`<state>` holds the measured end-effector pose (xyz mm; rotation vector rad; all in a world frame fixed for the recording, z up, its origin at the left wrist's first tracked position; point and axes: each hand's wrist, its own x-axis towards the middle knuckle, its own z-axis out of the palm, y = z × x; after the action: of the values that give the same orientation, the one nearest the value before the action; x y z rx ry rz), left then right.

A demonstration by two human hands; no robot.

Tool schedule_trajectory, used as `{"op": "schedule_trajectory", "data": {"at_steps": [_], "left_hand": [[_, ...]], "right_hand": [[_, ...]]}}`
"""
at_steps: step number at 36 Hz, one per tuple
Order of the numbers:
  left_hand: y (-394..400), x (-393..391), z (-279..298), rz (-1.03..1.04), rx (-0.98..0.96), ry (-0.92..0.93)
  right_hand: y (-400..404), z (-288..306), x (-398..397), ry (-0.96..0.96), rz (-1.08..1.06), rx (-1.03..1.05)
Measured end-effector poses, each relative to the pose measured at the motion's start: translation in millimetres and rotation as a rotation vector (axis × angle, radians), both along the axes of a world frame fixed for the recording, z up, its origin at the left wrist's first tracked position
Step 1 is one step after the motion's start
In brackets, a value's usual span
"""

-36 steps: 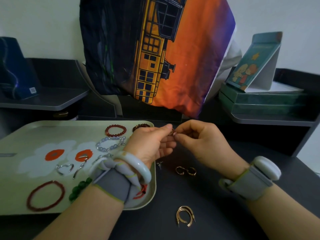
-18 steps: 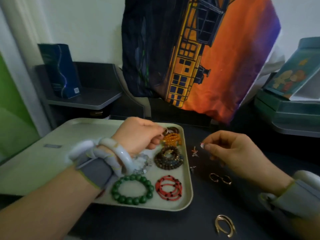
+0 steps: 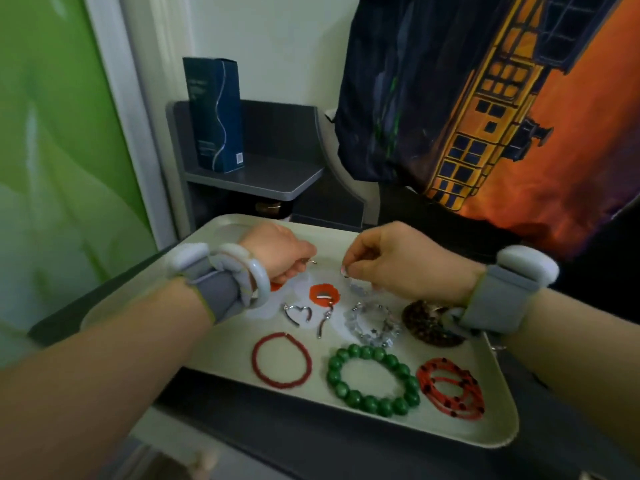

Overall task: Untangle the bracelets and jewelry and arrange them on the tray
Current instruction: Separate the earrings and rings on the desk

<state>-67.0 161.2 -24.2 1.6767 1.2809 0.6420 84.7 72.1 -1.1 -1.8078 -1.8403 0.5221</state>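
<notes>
Both hands, left (image 3: 280, 252) and right (image 3: 388, 263), each pinch a small piece above the tray (image 3: 498, 434), where 7 pieces lie sorted.

The right hand (image 3: 398, 261) hides part of the clear bead bracelet (image 3: 372, 323); its pinched piece (tiny, blurred) is unreadable.

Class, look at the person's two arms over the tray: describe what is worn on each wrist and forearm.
Both forearms are bare, with no sleeves. The left hand has a grey fabric wrist strap with a rounded white module on it, plus a pale, glossy bangle next to it. The right hand has a matching grey strap with a white module, thinly edged in yellow-green.
</notes>
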Motion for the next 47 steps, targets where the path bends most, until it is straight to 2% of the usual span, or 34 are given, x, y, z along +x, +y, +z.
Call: {"op": "schedule_trajectory", "data": {"at_steps": [5, 11, 22, 32, 42, 47], "left_hand": [[2.8, 5.7, -3.1, -0.083, 0.141, 0.108], [6.2, 6.6, -13.6, -0.073, 0.228, 0.176], [4.1, 3.2, -15.4, -0.021, 0.261, 0.238], [6.4, 3.2, -15.1, 0.003, 0.244, 0.253], [3.9, 0.1, -10.8, 0.030, 0.197, 0.245], [-8.7, 3.9, 4.8, 0.027, 0.193, 0.182]], "right_hand": [[24.3, -8.0, -12.3, -0.101, 0.014, -0.056], [37.6, -9.9, -16.2, -0.186, 0.023, -0.099], [42.6, -11.7, -18.4, -0.209, 0.036, -0.135], [37.5, -10.4, -14.5, -0.250, 0.039, -0.079], [2.8, 7.1, 2.6, -0.197, -0.017, 0.085], [-52.0, 15.6, 30.7, -0.084, -0.089, 0.137]]}}
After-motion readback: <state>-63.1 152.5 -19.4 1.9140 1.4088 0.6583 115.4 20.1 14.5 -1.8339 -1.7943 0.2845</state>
